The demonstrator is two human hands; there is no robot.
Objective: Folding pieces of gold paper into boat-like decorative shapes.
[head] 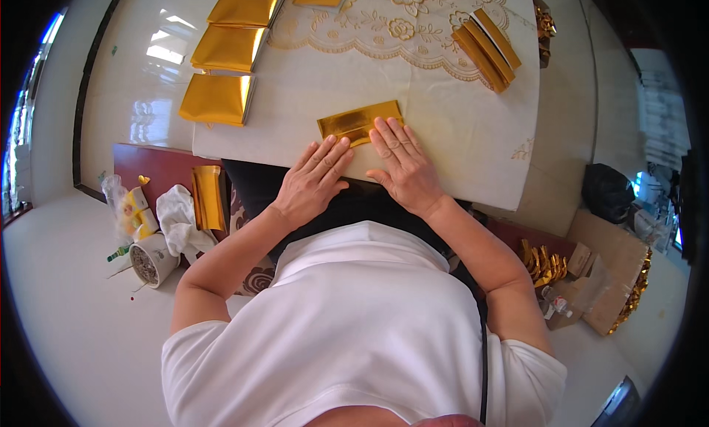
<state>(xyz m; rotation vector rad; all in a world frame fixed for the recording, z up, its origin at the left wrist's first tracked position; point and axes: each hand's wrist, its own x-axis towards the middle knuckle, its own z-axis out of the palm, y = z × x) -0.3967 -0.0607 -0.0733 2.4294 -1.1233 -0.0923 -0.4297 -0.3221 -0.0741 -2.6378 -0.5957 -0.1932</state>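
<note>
A folded strip of gold foil paper (pixel 354 123) lies flat near the front edge of the cloth-covered table (pixel 343 78). On its lower left corner rest the fingertips of my left hand (pixel 313 183). My right hand (pixel 407 169) lies palm down, its fingers over the strip's right end and its thumb held out to the side. Neither hand is closed around anything. Parts of the strip's lower edge and right end are hidden under my fingers.
Stacks of gold foil sheets (pixel 221 97) line the table's left side. Folded gold strips (pixel 487 50) lie in a pile at the right. Left of my lap, a bench (pixel 149 161) holds more gold paper (pixel 209 197) and a white cloth (pixel 180 216). A cardboard box (pixel 604 266) stands right.
</note>
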